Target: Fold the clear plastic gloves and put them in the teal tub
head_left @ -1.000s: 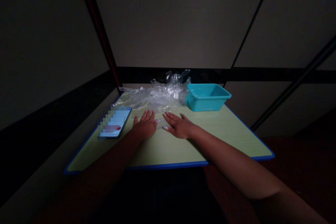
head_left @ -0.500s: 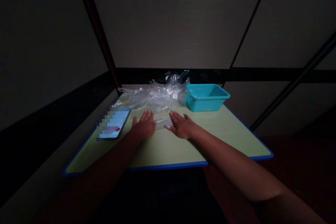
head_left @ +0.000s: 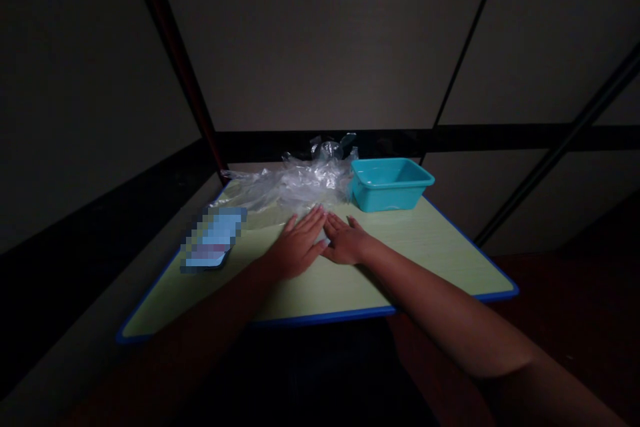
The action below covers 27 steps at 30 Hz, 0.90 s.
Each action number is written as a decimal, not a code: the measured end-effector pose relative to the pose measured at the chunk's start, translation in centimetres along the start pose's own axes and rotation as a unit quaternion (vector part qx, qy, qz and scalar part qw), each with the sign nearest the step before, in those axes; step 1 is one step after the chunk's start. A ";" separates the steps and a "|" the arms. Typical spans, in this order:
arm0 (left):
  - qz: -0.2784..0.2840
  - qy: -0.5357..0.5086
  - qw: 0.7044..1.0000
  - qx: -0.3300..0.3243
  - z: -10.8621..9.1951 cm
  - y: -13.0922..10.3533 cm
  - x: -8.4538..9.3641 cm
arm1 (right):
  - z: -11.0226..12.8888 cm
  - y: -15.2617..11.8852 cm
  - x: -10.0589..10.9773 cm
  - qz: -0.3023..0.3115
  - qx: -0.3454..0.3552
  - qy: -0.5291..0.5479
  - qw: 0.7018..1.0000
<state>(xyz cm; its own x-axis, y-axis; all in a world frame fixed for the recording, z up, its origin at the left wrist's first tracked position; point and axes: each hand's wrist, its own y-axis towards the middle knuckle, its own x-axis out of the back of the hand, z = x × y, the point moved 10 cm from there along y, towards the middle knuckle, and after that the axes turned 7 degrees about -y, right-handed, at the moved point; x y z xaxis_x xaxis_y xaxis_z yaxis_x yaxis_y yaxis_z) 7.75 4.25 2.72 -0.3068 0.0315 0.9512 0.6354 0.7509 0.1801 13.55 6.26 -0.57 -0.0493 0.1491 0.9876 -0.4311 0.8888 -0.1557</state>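
My left hand (head_left: pixel 299 247) lies flat, its fingers stretched out and pointing toward the fingertips of my right hand (head_left: pixel 346 241). My right hand also rests flat with its fingers extended. The two meet at the middle of the table. Beneath and between them shows a small piece of whitish, see-through plastic (head_left: pixel 321 236), mostly covered by the hands. Just beyond the fingers lies a crumpled heap of clear plastic bags (head_left: pixel 305 183).
A turquoise plastic basin (head_left: pixel 393 198) stands at the back right of the pale table (head_left: pixel 320 297), which has a blue edge. A phone (head_left: pixel 215 240) with a lit, blurred screen lies on the left. A panelled wall (head_left: pixel 320 47) rises behind the table.
My left hand has slid right across the plastic until it meets my right hand. My right hand has stayed nearly in place. The view has shifted slightly.
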 end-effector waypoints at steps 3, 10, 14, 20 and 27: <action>0.054 -0.017 0.998 -0.017 -1.1 0.0 -1.7 | 0.2 0.0 -0.3 0.021 0.010 -0.016 1.000; 0.093 -0.023 0.995 0.032 0.1 -0.1 -3.2 | 0.2 0.0 -0.2 0.023 0.007 -0.029 0.999; 0.097 -0.015 0.993 0.061 1.3 -0.3 -3.3 | 0.0 0.1 -0.2 0.016 -0.001 -0.019 1.000; 0.137 -0.035 0.985 0.101 2.8 -1.0 -3.1 | -0.1 0.0 -0.1 0.018 -0.005 -0.011 1.000; 0.157 0.017 0.973 0.170 5.1 -1.8 -2.6 | 0.0 -0.2 0.0 0.014 -0.011 0.006 1.000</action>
<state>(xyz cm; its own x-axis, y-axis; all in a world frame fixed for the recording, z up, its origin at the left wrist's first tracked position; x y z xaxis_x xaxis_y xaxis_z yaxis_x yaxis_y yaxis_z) 3.76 6.19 -1.40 -0.1077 0.2765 0.9550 0.4218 0.8825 -0.2080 13.68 6.08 -0.50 -0.0506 0.1788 0.9826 -0.4098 0.8935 -0.1837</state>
